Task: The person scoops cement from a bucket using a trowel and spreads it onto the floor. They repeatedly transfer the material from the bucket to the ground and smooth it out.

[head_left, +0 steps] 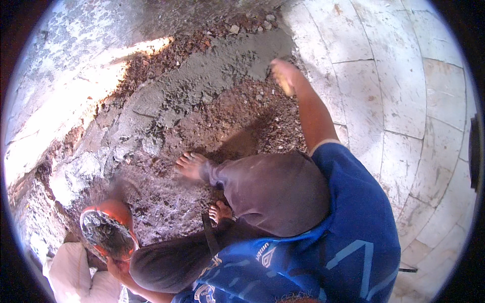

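Note:
My left hand (118, 267) grips the lower rim of an orange bowl (120, 209), which is tilted. Wet grey mortar (108, 236) lies inside it. My right hand (286, 74) reaches far forward, closed round a tool with a yellowish handle (289, 90); its working end is hidden or blurred, so I cannot tell its exact kind. Just left of that hand runs a band of wet grey mortar (222, 59), smoothed at its far end and rougher toward the near left.
Broken brick and gravel (242, 108) flank the mortar. White paving slabs (374, 76) cover the right side. A mottled wall (101, 30) stands at far left, with a sunlit strip below it. A whitish sack (70, 270) lies near left. My bare foot (191, 166) rests on loose dirt.

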